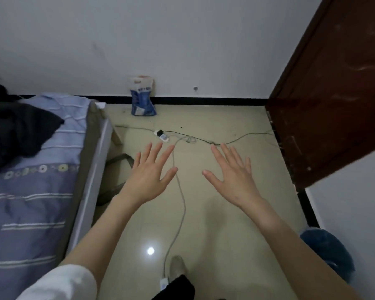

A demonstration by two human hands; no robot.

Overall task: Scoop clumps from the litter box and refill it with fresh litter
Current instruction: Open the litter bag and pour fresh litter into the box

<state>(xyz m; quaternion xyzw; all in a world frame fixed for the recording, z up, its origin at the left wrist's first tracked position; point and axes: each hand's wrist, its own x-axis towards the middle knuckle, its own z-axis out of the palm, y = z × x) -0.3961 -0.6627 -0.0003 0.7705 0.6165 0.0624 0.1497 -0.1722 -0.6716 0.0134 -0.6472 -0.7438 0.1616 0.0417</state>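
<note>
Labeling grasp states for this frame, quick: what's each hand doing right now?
Left hand: open, fingers spread straight, holding nothing, above the floor.
Right hand: open, fingers spread straight, holding nothing.

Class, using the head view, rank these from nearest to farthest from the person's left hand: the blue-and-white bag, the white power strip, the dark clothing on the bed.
From the left hand:
1. White power strip, on the floor just ahead.
2. Blue-and-white bag, against the far wall.
3. Dark clothing, far left on the bed.

A bed (30, 180) at left, a brown door (333, 94) at right — cables (180, 191) between.
</note>
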